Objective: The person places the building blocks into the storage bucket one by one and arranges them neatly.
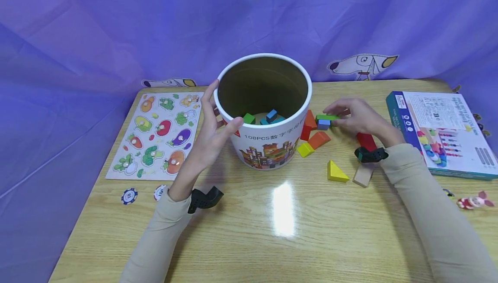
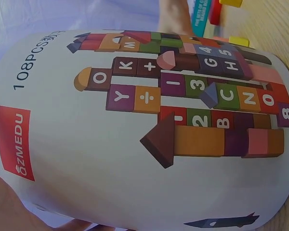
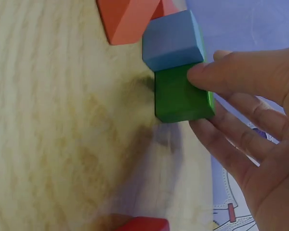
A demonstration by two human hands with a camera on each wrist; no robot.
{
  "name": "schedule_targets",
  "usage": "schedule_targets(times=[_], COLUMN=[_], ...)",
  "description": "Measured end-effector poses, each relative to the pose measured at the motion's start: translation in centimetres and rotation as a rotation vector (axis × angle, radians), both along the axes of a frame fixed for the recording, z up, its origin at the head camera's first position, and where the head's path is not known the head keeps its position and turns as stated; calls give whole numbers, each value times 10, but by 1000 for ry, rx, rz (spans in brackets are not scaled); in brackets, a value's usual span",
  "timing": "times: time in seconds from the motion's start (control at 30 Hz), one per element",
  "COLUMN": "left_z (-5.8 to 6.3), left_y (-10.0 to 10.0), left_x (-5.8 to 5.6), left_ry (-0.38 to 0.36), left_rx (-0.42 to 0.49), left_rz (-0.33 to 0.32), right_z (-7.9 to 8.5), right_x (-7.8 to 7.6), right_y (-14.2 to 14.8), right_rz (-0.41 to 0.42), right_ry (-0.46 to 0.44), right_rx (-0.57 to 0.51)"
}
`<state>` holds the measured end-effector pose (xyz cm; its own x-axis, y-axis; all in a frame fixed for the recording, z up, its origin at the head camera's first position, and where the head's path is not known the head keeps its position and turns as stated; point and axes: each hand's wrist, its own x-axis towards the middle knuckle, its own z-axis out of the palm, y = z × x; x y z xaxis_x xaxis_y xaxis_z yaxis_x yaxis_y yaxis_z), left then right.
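Observation:
A large white bucket printed with building blocks stands on the table, with green and blue blocks inside. My left hand grips its left side, thumb by the front rim and fingers farther back. To the right of the bucket, my right hand pinches a green block, its thumb on one face and fingers behind. Against that block sits a blue block. Orange blocks, a red block and a yellow block lie between bucket and right hand.
A vegetable puzzle board lies left of the bucket, with poker chips before it. Nearer me are a yellow triangle and a plain wooden block. A flat game box and a small figurine occupy the right side.

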<state>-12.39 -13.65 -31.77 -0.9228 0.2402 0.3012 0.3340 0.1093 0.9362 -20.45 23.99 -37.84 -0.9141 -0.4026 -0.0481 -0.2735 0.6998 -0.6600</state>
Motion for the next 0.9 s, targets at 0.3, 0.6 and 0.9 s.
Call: schedule_targets(times=[0.3,0.6,0.9], left_z=[0,0,0], left_y=[1,2,2], left_x=[0,0,0], left_ry=[-1,-3,-2], left_rx=[-5,7,11], left_rz=[-4,-8,-8], right_z=[3,-6,18], right_x=[12,16,19], right_y=[13,15,21], right_rz=[-23,-65,-98], right_ry=[1,7,112], right_rx=[45,55,40])
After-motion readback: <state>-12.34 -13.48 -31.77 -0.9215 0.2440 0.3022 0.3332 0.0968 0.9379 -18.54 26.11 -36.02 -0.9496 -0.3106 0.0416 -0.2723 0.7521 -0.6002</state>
